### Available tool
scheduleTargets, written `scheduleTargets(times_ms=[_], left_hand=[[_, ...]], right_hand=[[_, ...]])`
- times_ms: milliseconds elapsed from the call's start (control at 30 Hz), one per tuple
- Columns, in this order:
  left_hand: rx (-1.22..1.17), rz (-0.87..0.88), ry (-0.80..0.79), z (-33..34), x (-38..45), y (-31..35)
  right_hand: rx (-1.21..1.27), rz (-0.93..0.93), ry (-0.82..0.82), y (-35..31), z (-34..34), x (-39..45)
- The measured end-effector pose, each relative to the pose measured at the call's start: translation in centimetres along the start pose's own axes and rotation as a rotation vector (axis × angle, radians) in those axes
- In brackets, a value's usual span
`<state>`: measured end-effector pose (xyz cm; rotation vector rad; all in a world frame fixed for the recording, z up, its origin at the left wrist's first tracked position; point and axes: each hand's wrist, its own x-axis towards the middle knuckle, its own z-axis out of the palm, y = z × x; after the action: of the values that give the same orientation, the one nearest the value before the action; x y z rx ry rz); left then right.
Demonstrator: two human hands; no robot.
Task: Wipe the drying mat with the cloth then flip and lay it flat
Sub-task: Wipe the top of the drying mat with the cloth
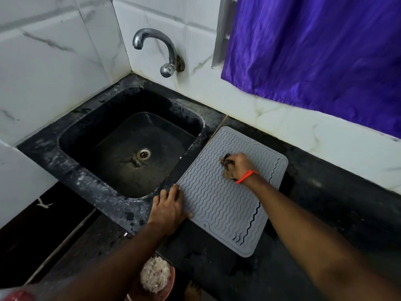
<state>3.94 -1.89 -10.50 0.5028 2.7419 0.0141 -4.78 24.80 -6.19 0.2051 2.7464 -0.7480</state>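
A grey drying mat [219, 203] with wavy ridges lies flat on the black counter, just right of the sink. My right hand [237, 167] sits on the mat's upper middle, fingers curled round a small dark cloth [225, 161] that mostly hides under the fist. A red thread circles that wrist. My left hand [168, 208] rests with straight fingers on the mat's left edge, pressing it against the counter.
A black sink [121, 127] with a metal drain lies left of the mat, under a wall tap [158, 48]. A purple curtain [314, 51] hangs at the back right. Below the counter's front edge stands a red bin [167, 285] with scraps. Dark counter [325, 213] stretches right.
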Motion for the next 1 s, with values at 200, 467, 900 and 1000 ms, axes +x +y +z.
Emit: scheduleTargets(times_ms=[200,467,900,1000], left_hand=[[-0.088,0.020,0.025,-0.8,0.2,-0.8],[-0.083,0.015,0.049,-1.6,0.5,-0.7],[0.033,0.008,0.087,-0.2,1.0,-0.7],[0.019,0.010,0.108,0.0,1.1,-0.8]], right_hand=[[-0.012,-0.186,0.102,-2.7,8.9,-9.1],[0.010,-0.408,-0.427,-3.4,6.9,-9.6],[0.357,0.172,0.313,1.2,-5.6,9.2],[0.174,0.177,0.265,0.9,-5.0,10.7]])
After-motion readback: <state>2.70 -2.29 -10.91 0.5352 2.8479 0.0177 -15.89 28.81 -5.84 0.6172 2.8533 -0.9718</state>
